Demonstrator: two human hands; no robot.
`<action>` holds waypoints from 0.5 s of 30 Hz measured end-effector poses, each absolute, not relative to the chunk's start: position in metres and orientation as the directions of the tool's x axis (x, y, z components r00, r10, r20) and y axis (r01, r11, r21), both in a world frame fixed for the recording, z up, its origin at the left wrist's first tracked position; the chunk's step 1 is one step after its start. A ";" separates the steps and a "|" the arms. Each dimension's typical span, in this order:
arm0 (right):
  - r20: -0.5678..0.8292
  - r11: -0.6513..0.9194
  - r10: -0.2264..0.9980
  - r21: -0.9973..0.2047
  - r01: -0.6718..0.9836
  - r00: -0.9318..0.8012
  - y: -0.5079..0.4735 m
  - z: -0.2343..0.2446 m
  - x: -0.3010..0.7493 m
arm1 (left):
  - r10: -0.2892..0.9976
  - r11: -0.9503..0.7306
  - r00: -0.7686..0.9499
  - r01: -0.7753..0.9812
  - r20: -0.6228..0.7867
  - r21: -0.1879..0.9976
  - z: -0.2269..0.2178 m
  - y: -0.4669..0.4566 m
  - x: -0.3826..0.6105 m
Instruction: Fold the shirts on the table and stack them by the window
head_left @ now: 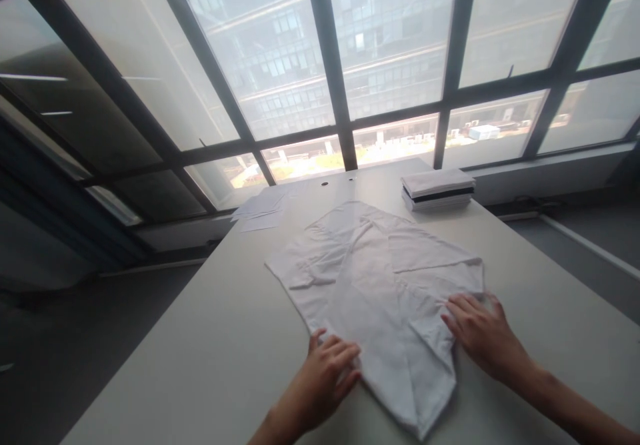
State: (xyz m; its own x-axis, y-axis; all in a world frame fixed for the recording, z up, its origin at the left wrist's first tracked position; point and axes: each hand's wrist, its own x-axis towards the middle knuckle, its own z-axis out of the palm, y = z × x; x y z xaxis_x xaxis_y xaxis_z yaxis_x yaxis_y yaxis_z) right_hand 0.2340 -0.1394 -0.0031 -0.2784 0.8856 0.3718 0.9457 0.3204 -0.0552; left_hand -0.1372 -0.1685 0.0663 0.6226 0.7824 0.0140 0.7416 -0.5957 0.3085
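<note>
A white shirt (375, 311) lies spread at a slant on the table, creased, with parts of it folded inward and a pointed end toward me. My left hand (330, 378) is at its lower left edge, fingers curled over the cloth and the thumb below, gripping the edge. On the right side, my right hand (483, 331) has thumb and fingers closed on the shirt's edge, where the fabric bunches a little. The fingertips of both hands are partly hidden by the cloth.
The white table (210, 358) runs toward large windows (390, 38). A stack of folded cloth (437, 189), white with one dark layer, stands at the far right. White paper sheets (263, 211) lie at the far left. Small round holes (325, 184) show near the far edge.
</note>
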 end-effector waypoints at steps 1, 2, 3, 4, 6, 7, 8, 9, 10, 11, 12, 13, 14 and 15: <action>0.382 0.270 0.893 -0.026 0.963 -0.240 -0.137 -0.009 0.245 | 0.748 -0.631 0.663 0.704 0.017 0.327 0.068 -0.170 -0.133; 0.389 0.215 0.900 -0.006 0.977 -0.196 -0.135 -0.014 0.254 | 0.727 -0.656 0.686 0.677 0.036 0.333 0.069 -0.167 -0.132; 0.395 0.159 0.907 0.003 0.987 -0.147 -0.133 -0.019 0.262 | 0.721 -0.669 0.689 0.666 0.074 0.330 0.069 -0.160 -0.133; 0.400 0.108 0.911 -0.001 0.994 -0.099 -0.131 -0.023 0.268 | 0.732 -0.668 0.670 0.671 0.124 0.322 0.068 -0.149 -0.137; 0.408 0.042 0.913 -0.034 0.999 -0.025 -0.131 -0.028 0.273 | 0.773 -0.634 0.582 0.708 0.254 0.310 0.064 -0.116 -0.155; 0.413 0.032 0.911 -0.055 0.998 -0.006 -0.132 -0.030 0.273 | 0.792 -0.608 0.529 0.730 0.306 0.312 0.060 -0.096 -0.168; 0.418 0.035 0.908 -0.076 0.996 0.000 -0.134 -0.032 0.273 | 0.807 -0.577 0.468 0.753 0.359 0.315 0.056 -0.075 -0.182; 0.424 0.047 0.906 -0.095 0.994 -0.002 -0.136 -0.033 0.271 | 0.819 -0.548 0.418 0.773 0.393 0.319 0.050 -0.054 -0.199; 0.427 0.065 0.904 -0.112 0.992 -0.011 -0.138 -0.034 0.269 | 0.830 -0.514 0.367 0.796 0.420 0.320 0.044 -0.033 -0.215; 0.430 0.082 0.903 -0.126 0.989 -0.020 -0.139 -0.035 0.267 | 0.841 -0.478 0.321 0.818 0.435 0.321 0.037 -0.013 -0.232; 0.431 0.094 0.902 -0.135 0.986 -0.027 -0.141 -0.037 0.265 | 0.851 -0.453 0.297 0.832 0.432 0.320 0.031 0.004 -0.247; 0.429 0.099 0.903 -0.139 0.985 -0.030 -0.142 -0.038 0.263 | 0.860 -0.436 0.285 0.841 0.423 0.321 0.024 0.020 -0.260; 0.426 0.095 0.905 -0.136 0.986 -0.028 -0.143 -0.040 0.261 | 0.870 -0.427 0.286 0.844 0.401 0.325 0.018 0.033 -0.271; 0.420 0.082 0.908 -0.128 0.988 -0.021 -0.144 -0.042 0.260 | 0.875 -0.428 0.296 0.842 0.384 0.327 0.014 0.044 -0.280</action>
State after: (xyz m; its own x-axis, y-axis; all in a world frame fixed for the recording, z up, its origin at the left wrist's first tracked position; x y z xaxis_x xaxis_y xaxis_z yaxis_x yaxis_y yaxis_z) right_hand 0.2598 -0.1436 -0.0424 -0.0208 0.9075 0.4195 0.9883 0.0820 -0.1283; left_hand -0.2798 0.0444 0.0136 0.2958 0.8748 0.3838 0.8422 -0.4285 0.3274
